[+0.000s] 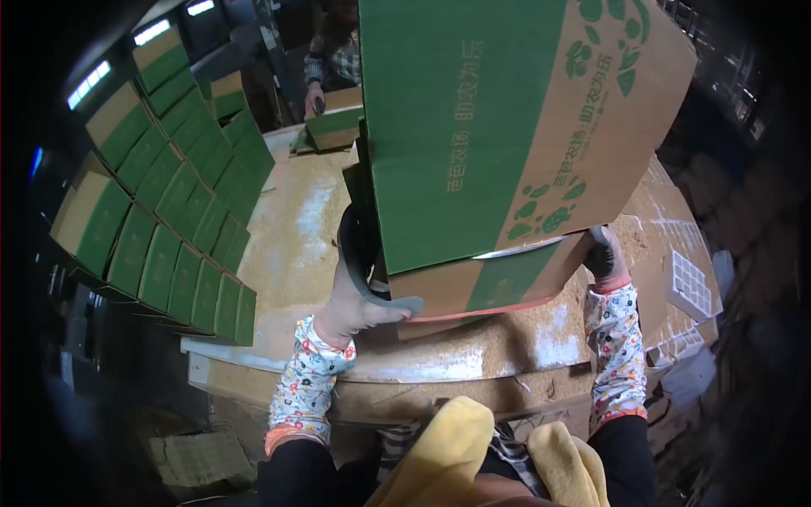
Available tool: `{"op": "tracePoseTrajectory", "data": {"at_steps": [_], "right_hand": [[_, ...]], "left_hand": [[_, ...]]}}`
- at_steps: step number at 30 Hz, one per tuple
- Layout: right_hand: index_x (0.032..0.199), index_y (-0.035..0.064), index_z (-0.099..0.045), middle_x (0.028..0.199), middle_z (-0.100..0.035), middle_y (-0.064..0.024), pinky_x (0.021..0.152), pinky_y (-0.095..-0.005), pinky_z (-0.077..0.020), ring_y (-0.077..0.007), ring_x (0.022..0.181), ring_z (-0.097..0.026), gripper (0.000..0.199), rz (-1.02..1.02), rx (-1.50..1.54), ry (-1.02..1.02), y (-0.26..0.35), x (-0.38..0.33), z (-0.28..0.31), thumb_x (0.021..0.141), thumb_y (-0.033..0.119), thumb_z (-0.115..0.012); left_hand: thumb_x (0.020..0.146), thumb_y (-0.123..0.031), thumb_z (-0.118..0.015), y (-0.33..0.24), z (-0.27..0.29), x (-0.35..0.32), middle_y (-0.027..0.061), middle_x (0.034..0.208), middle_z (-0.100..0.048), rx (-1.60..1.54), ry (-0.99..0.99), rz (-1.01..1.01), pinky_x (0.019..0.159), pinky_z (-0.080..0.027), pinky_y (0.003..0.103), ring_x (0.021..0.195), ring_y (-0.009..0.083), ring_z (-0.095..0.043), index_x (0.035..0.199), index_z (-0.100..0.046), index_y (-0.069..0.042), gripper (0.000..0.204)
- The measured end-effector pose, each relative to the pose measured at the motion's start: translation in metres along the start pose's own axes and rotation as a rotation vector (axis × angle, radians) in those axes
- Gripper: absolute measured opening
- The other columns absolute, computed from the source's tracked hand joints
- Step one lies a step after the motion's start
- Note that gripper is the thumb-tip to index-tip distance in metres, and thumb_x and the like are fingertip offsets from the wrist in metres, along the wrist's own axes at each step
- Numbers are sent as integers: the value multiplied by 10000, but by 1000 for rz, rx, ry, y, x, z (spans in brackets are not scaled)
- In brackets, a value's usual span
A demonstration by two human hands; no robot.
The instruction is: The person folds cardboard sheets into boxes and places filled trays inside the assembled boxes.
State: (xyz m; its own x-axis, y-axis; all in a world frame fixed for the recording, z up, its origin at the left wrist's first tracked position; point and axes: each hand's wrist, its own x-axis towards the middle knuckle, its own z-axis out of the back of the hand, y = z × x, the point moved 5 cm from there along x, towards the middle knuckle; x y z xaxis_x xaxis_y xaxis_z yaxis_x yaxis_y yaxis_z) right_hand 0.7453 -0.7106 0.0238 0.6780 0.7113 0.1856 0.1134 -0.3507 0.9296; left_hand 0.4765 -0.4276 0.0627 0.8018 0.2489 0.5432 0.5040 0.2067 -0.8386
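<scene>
One large green-and-brown cardboard box (448,144) is held over the table (287,245) between two gloved hands; whether its base touches the surface cannot be told. The left hand (363,302) clasps the lower left corner, thumb along the front, while the right hand (603,255) curls against the lower right edge. Stacked boxes (162,258) stand at the left, a white tray (690,286) with square cells lies at the right, and a co-worker's hand (314,99) is at a smaller-looking box (334,128) beyond.

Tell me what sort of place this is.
Likely a packing workshop: green-and-brown boxes stand stacked at left, a large box is held at a broad worktable, and a co-worker's hand is at another box beyond.
</scene>
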Motion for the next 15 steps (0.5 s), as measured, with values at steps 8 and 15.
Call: {"op": "tracePoseTrajectory", "data": {"at_steps": [8, 15], "right_hand": [[1374, 0, -414, 1343, -491, -95, 1036, -357, -370, -226, 1225, -482, 757, -104, -49, -113, -98, -25, -41, 767, 334, -718], [1161, -2, -559, 908, -639, -42, 761, -261, -511, -162, 808, -623, 500, -223, -322, 171, -126, -21, -110, 729, 126, -777]], "left_hand": [[659, -33, -820, 57, 116, -38, 162, 1427, -403, -174, 129, 210, 851, -529, 287, 1186, 211, -516, 1478, -205, -2, 1025], [707, -90, -779, 99, 112, -93, 98, 1055, -654, -272, -213, 490, 834, -520, 282, 929, 181, -644, 1168, -574, 32, 520]]}}
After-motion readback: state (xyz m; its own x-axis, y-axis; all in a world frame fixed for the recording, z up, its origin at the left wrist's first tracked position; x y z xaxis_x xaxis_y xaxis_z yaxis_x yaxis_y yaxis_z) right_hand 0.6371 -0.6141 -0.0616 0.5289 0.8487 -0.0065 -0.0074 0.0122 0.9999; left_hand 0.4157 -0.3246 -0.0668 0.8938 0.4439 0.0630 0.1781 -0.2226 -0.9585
